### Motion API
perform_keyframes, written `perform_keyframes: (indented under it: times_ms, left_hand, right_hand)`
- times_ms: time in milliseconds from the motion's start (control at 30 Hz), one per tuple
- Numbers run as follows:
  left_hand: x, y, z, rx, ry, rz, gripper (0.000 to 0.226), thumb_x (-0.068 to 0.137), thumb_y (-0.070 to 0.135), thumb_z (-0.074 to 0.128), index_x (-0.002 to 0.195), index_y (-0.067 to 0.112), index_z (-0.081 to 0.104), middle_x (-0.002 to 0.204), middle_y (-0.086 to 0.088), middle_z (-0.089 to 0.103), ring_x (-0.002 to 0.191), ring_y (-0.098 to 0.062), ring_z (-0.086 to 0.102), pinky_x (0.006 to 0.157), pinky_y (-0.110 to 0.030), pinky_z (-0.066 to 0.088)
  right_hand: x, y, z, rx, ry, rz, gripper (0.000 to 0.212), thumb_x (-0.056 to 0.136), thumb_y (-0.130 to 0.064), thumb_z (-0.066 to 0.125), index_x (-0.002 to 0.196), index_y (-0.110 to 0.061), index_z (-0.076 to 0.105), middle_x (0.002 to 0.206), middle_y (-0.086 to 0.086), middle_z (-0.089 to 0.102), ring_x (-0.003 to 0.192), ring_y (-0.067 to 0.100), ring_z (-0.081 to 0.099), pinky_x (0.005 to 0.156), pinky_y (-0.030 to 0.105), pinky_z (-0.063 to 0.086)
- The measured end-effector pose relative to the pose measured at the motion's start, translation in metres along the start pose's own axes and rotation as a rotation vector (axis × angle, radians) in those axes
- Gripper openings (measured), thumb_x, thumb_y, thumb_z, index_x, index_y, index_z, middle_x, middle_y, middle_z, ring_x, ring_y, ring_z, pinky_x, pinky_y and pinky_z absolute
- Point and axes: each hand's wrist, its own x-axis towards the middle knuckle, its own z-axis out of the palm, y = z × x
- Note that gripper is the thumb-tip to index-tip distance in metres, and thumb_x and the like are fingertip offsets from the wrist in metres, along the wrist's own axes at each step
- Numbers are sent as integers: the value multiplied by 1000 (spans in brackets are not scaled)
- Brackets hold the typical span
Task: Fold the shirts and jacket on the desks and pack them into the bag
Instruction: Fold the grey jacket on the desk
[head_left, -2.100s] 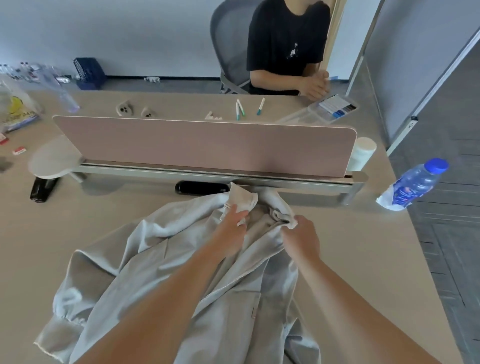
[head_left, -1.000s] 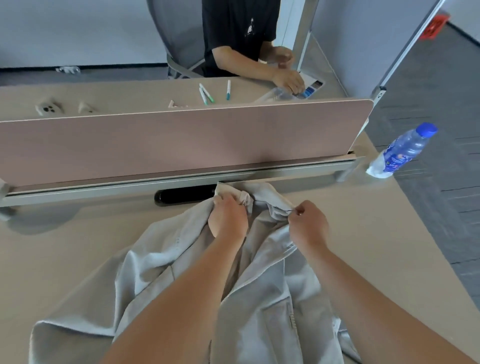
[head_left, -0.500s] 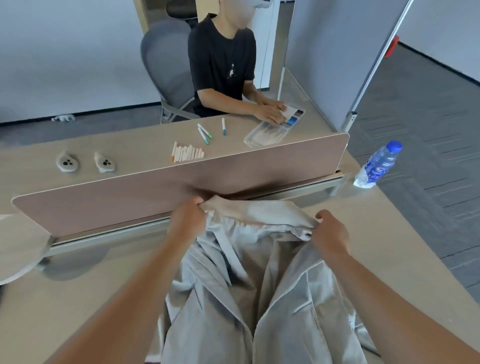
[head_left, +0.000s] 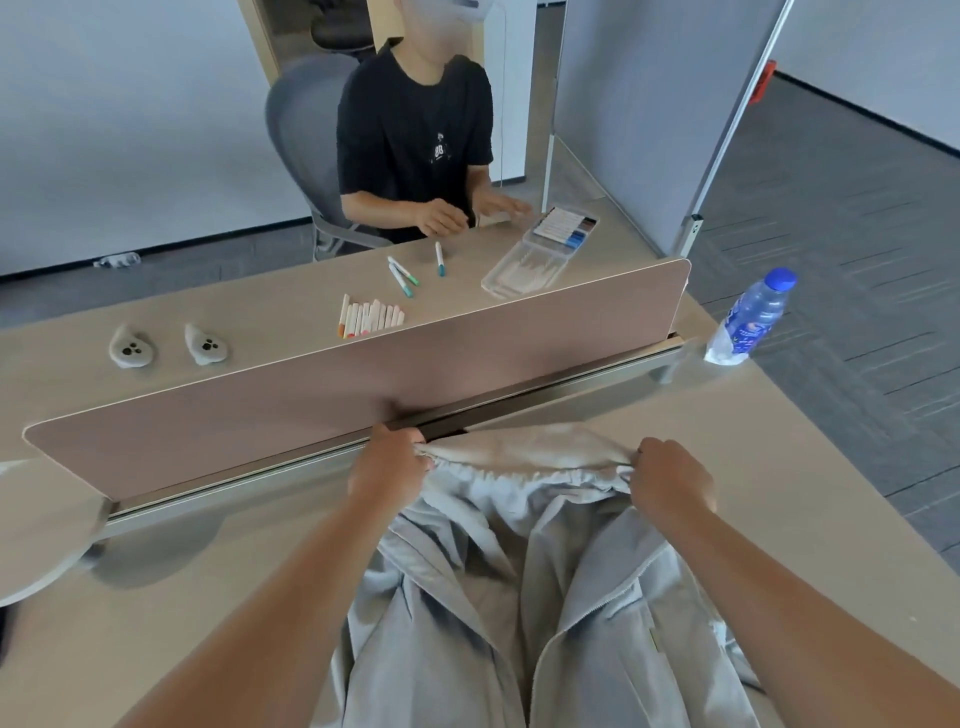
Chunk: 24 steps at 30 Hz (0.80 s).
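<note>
A light grey zip jacket (head_left: 519, 597) hangs from my two hands over the beige desk (head_left: 779, 493), its front open and its zipper edges running down toward me. My left hand (head_left: 387, 462) grips the top edge of the jacket at its left end, close to the pink divider panel. My right hand (head_left: 670, 480) grips the same gathered top edge at its right end. The fabric is stretched between both fists. No bag and no shirts are in view.
A pink divider panel (head_left: 363, 379) runs across the desk just behind my hands. A water bottle (head_left: 750, 317) stands at the desk's right corner. Beyond the divider a seated person (head_left: 415, 145) handles markers (head_left: 371, 317) and a clear case (head_left: 535, 254).
My hands went from bunching the jacket's collar close together to pulling apart, spreading its top edge wide and lifting it. My view rose, showing more of the far desk.
</note>
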Motion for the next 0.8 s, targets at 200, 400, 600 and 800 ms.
perform_keyframes:
  times_ms: [200, 400, 600, 800]
  left_hand:
    - [-5, 0, 8, 266, 45, -38, 36, 93, 11, 53, 122, 28, 66, 128, 1, 47, 101, -26, 65, 70, -33, 46]
    - [-8, 24, 7, 650, 21, 88, 29, 86, 2, 52, 107, 15, 68, 107, -1, 63, 100, -23, 64, 71, -29, 40]
    - [-8, 49, 15, 553, 15, 164, 29, 91, 1, 50, 115, 10, 62, 121, -5, 58, 107, -27, 64, 70, -32, 40]
    - [17, 51, 46, 344, -156, 240, 28, 96, 7, 45, 123, 8, 54, 145, -12, 45, 116, -28, 60, 88, -39, 45]
  right_hand:
    - [5, -18, 15, -18, 14, -119, 40, 94, -11, 50, 133, -20, 50, 142, -2, 45, 110, 30, 64, 84, 36, 51]
    - [15, -50, 45, -14, -37, -418, 65, 95, -5, 44, 154, -29, 30, 162, -12, 22, 115, 26, 63, 81, 36, 53]
    - [31, -53, 61, 7, -43, -371, 65, 94, -9, 47, 154, -30, 29, 153, -1, 35, 106, 27, 65, 77, 39, 56]
    - [39, -47, 72, -23, -64, -335, 57, 94, -8, 48, 148, -24, 38, 144, 4, 41, 105, 30, 65, 73, 36, 52]
